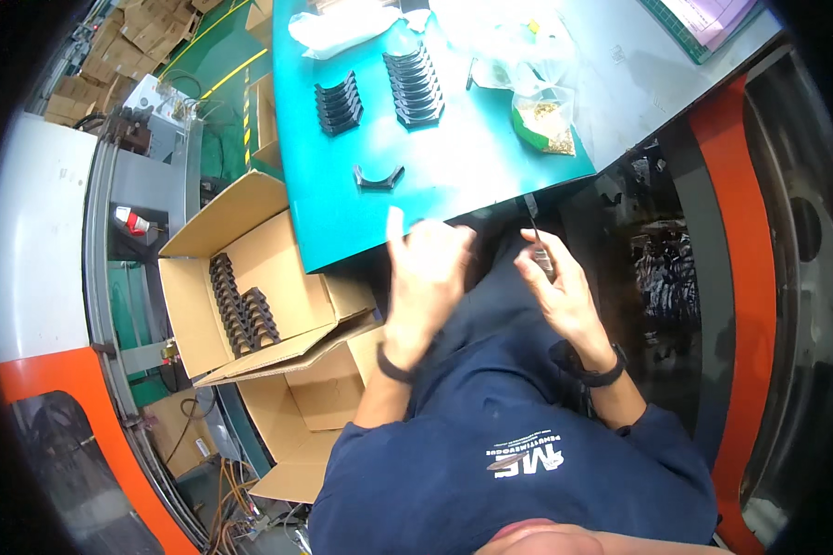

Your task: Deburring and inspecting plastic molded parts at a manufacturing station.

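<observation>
My left hand (428, 273) is over the near edge of the teal table mat, a little blurred. Its thumb stands apart from its bent fingers, and I see nothing in it. Just beyond it lies a black curved bracket (378, 178), a half-ring with flared ends. In my right hand (563, 291), at the table's front edge, is a small knife (533, 213), its narrow blade pointing away from me and its handle between thumb and fingers. Farther back stand two rows of similar black brackets, a shorter row (340, 104) and a longer row (415, 88).
Left of the table, an open cardboard box (190, 305) holds stacked black brackets (241, 310); another carton (287, 444) sits below it. Plastic bags, one with small granules (551, 125), lie at the table's right. Orange-and-white machinery (46, 370) flanks the left side.
</observation>
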Tool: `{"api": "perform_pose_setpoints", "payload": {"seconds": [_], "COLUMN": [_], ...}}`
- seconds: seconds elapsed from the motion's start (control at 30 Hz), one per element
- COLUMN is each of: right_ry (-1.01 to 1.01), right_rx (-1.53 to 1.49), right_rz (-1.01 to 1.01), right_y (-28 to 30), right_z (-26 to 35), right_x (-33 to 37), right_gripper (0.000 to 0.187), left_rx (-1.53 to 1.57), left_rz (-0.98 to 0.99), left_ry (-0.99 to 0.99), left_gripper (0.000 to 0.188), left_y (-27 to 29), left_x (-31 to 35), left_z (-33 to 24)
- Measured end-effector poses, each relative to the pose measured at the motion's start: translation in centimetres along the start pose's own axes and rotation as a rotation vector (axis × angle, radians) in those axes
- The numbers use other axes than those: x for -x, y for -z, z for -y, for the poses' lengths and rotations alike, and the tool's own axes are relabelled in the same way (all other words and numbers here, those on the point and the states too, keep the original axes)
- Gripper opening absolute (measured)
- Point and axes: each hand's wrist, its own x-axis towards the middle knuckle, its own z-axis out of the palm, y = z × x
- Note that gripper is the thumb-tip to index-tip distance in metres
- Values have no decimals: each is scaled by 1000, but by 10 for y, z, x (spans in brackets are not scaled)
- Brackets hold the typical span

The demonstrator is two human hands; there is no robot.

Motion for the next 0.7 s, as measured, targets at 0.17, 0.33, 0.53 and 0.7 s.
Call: {"api": "perform_pose_setpoints", "payload": {"seconds": [0.17, 0.33, 0.53, 0.7], "right_ry": [-149, -315, -202, -98], "right_rx": [-280, -508, -632, -707], "right_rz": [144, 227, 307, 320], "right_y": [-12, -1, 1, 5], "right_z": [14, 43, 50, 46], "right_x": [7, 12, 22, 27], "right_gripper": [20, 17, 37, 50], "left_rx": [105, 797, 1200, 1278], "left_rz": [-35, -304, -299, -346], "left_ry": [-66, 336, 467, 516], "left_gripper": [28, 72, 68, 73], "left_y": [14, 36, 48, 48], "left_x": [23, 38, 52, 54], "left_z": [-44, -51, -61, -61]}}
